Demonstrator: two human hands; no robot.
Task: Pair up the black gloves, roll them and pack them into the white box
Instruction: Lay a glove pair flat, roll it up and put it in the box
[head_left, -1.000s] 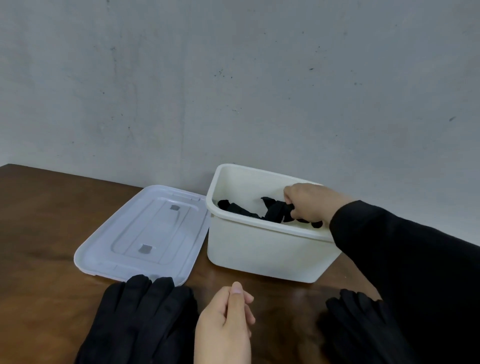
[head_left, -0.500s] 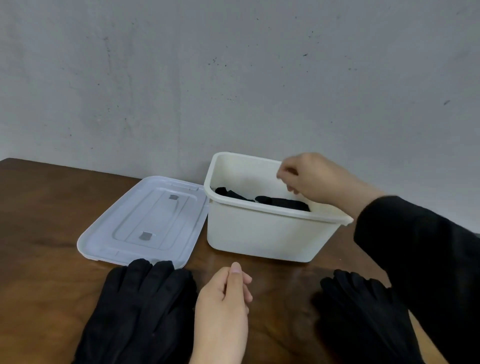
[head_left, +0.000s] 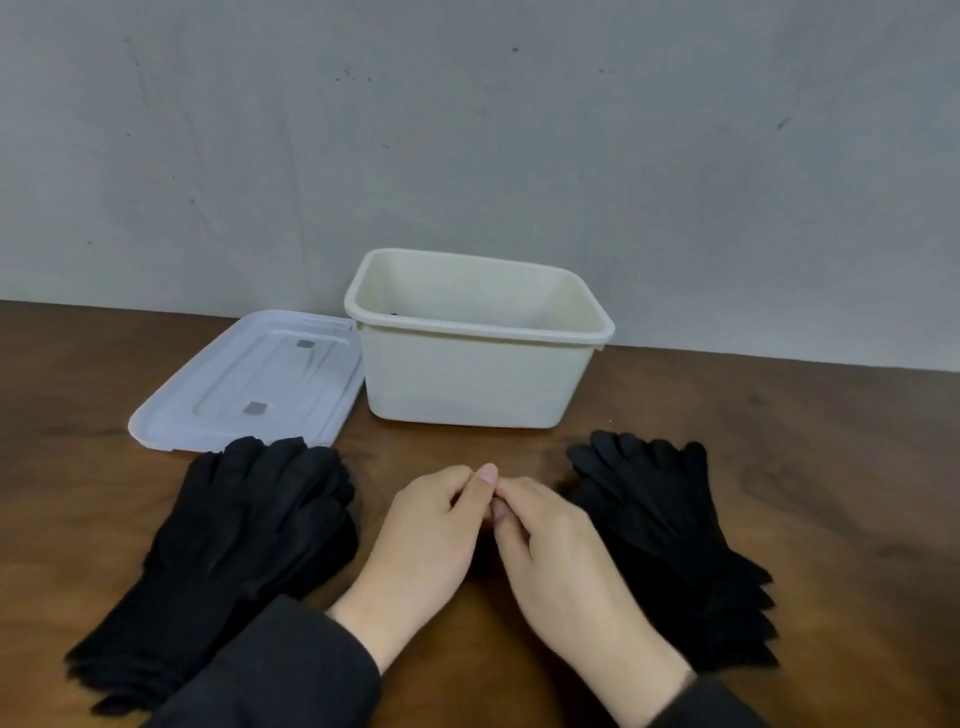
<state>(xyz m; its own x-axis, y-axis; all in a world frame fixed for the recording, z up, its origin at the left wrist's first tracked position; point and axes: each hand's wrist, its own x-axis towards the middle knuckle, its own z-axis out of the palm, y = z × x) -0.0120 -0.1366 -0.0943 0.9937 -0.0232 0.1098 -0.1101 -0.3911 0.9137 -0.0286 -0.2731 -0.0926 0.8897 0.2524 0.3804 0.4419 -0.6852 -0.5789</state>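
The white box (head_left: 467, 384) stands open at the back centre of the table, against the wall; from here its inside is almost wholly hidden, with only a dark speck behind the left rim. A stack of black gloves (head_left: 244, 540) lies flat at the front left, fingers pointing toward the box. A second stack of black gloves (head_left: 670, 535) lies at the front right. Between the stacks, my left hand (head_left: 426, 540) and my right hand (head_left: 556, 561) rest on the table. Their loosely curled fingers touch each other and hold nothing.
The box's translucent lid (head_left: 249, 384) lies flat left of the box, its near edge just behind the left glove stack. The brown wooden table (head_left: 805, 441) meets a grey wall right behind the box.
My right hand let go of the rolled gloves in the box, came out and back to the table centre, where it now meets my left hand. The view has tilted lower.
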